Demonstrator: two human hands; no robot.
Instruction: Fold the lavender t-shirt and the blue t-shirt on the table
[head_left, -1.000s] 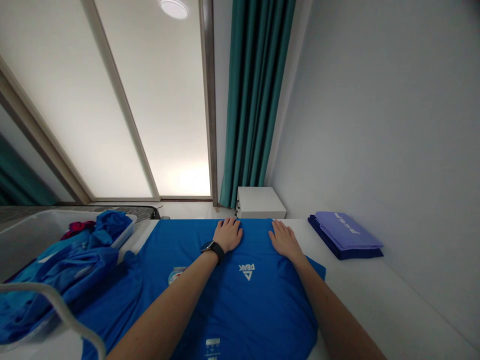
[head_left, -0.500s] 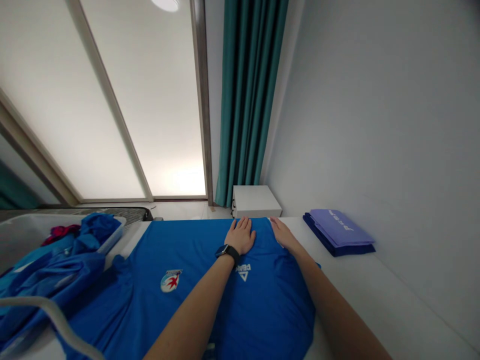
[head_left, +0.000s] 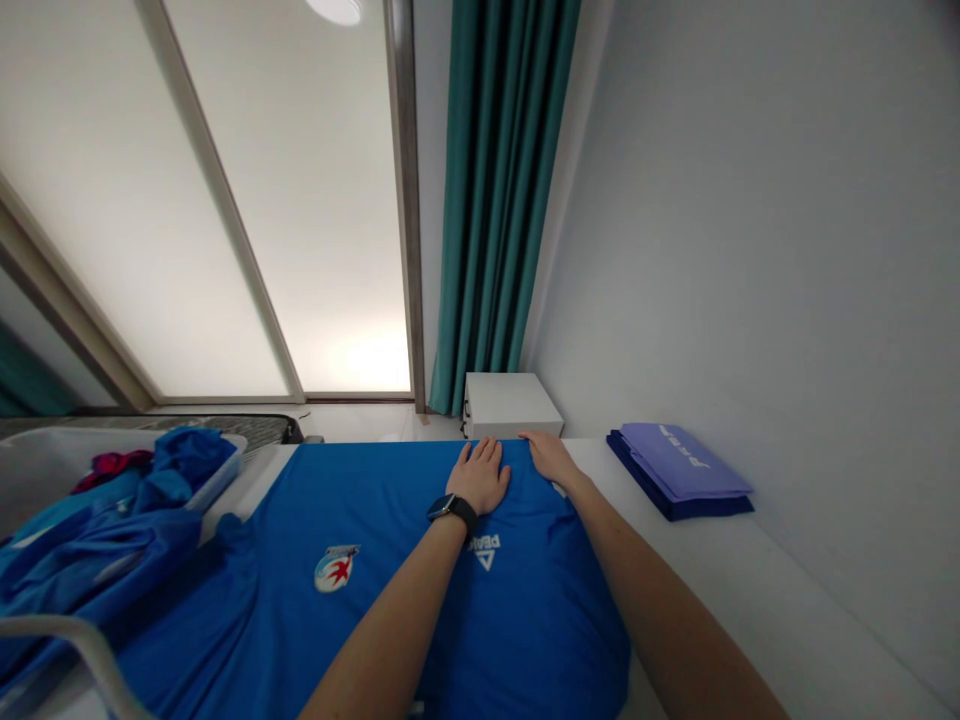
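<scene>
A blue sports shirt (head_left: 360, 500) is spread over the white table, a round badge and white lettering showing on its front. My left hand (head_left: 478, 482), with a black watch on the wrist, presses flat on the shirt near the table's far edge, fingers stretched. Just to its right, my right hand (head_left: 553, 460) grips the shirt's far right edge, where the cloth is turned inward; its thumb is hidden. The right side of the shirt bulges in loose folds below my right forearm.
On the right, folded purple and navy clothes (head_left: 679, 465) lie on the white table (head_left: 720, 570) beside the wall. At left, a white basket (head_left: 45, 450) holds blue and red clothes. A pale curved bar (head_left: 75, 628) crosses the lower left. Beyond the table stands a white cabinet (head_left: 510, 398).
My right hand has moved left, closer to my left hand, bringing the shirt's edge inward. My left hand stays flat in nearly the same place.
</scene>
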